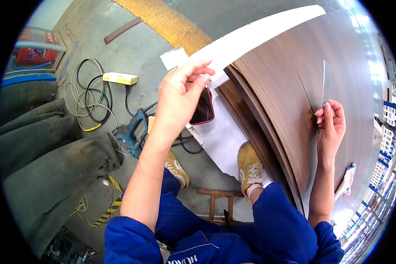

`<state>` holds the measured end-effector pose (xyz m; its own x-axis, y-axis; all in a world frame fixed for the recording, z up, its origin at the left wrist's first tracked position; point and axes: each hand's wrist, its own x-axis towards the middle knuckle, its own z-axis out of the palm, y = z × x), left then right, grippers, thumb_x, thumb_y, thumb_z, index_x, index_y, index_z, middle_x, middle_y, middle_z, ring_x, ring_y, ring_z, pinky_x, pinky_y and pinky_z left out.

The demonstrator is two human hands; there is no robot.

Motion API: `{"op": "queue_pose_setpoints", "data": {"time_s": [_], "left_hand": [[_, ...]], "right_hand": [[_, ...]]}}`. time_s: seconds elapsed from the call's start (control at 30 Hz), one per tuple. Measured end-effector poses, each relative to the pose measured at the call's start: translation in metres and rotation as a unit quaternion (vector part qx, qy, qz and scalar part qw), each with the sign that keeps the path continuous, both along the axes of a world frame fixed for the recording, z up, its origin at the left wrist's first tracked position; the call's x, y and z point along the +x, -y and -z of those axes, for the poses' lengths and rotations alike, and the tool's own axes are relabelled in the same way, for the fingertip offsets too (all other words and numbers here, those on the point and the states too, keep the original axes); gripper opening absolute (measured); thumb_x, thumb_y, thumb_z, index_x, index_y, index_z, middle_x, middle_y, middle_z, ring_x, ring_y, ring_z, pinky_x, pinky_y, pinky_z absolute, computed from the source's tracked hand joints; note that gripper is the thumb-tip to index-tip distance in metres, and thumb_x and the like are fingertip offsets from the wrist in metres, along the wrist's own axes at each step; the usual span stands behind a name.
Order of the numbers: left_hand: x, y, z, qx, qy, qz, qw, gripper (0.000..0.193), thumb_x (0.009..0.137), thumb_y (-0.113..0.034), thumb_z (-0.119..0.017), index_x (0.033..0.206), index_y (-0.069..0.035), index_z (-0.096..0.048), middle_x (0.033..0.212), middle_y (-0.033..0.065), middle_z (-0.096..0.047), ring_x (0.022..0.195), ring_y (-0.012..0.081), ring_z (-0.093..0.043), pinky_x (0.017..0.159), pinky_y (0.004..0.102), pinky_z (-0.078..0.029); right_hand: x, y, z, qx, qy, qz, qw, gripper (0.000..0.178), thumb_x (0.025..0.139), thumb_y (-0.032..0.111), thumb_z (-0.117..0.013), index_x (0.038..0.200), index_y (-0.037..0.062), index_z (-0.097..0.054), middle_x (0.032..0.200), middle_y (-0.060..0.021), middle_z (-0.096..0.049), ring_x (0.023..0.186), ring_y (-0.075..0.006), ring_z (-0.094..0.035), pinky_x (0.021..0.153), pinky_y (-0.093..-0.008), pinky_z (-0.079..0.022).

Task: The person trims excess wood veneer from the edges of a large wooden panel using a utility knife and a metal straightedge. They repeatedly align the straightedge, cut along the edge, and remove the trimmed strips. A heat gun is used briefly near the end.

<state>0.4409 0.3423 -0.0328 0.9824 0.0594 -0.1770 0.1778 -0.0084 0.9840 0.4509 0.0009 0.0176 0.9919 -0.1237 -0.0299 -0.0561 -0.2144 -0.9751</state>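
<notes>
My right hand (331, 127) pinches the lower end of a thin, see-through strip (324, 81), which stands up over the stacked brown wood-grain panels (290, 66). My left hand (180, 90) is raised to the left of the panels' near corner. Its thumb and fingers are drawn together, and whatever may be between them is too small to make out. Just below that hand a phone-like dark object with a red edge (203, 109) lies on the white surface, partly covered by the hand. Beyond the fingers is a small pale sheet (174, 58).
A blue power tool (132, 134) with a black cable lies on the floor at left. Beyond it are a yellow-white power strip (120, 78) and coiled cables (90, 92). Dark draped fabric (57, 167) fills the left. A glove (346, 179) rests on the panels.
</notes>
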Motion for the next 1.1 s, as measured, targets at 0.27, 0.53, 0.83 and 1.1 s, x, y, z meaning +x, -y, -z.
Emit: {"op": "queue_pose_setpoints", "data": {"time_s": [0.27,0.53,0.83,1.1], "left_hand": [[-0.028,0.008,0.012,0.316,-0.029,0.13,0.939,0.019,0.091,-0.015,-0.061,0.103,-0.001,-0.066,0.087,0.0138,-0.07,0.086,0.0256,-0.068,0.077,0.0338,-0.052],[-0.027,0.054,0.088,0.059,-0.164,0.039,0.984,0.034,0.099,-0.029,-0.052,0.115,0.0,-0.061,0.096,0.0117,-0.067,0.08,0.0214,-0.067,0.071,0.0323,-0.054],[-0.016,0.109,0.126,0.275,-0.034,-0.206,0.939,0.041,0.091,-0.031,-0.065,0.118,-0.001,-0.064,0.094,0.0206,-0.063,0.086,0.0373,-0.063,0.08,0.0428,-0.05],[-0.012,0.112,0.13,0.193,-0.01,-0.327,0.925,0.019,0.083,-0.017,-0.074,0.091,0.001,-0.073,0.079,0.0133,-0.066,0.066,0.0235,-0.064,0.061,0.0319,-0.049]], "right_hand": [[-0.065,0.059,0.0,-0.054,-0.022,0.081,0.995,0.012,0.1,0.013,-0.054,0.107,0.0035,-0.058,0.077,0.0007,-0.063,0.063,-0.0017,-0.047,0.059,-0.0155,-0.036],[-0.1,0.071,0.002,-0.156,0.016,0.149,0.976,0.019,0.103,0.019,-0.051,0.108,0.0029,-0.06,0.067,0.0038,-0.053,0.059,-0.0007,-0.043,0.055,-0.0163,-0.032],[-0.105,0.085,0.013,-0.159,0.063,0.105,0.98,0.026,0.107,0.023,-0.039,0.109,0.0037,-0.056,0.06,0.0038,-0.042,0.054,-0.0023,-0.033,0.051,-0.0192,-0.025],[-0.105,0.092,0.012,-0.186,0.028,0.077,0.979,0.024,0.107,0.022,-0.039,0.106,0.0051,-0.055,0.059,0.0033,-0.042,0.053,-0.0025,-0.032,0.051,-0.0191,-0.023]]}}
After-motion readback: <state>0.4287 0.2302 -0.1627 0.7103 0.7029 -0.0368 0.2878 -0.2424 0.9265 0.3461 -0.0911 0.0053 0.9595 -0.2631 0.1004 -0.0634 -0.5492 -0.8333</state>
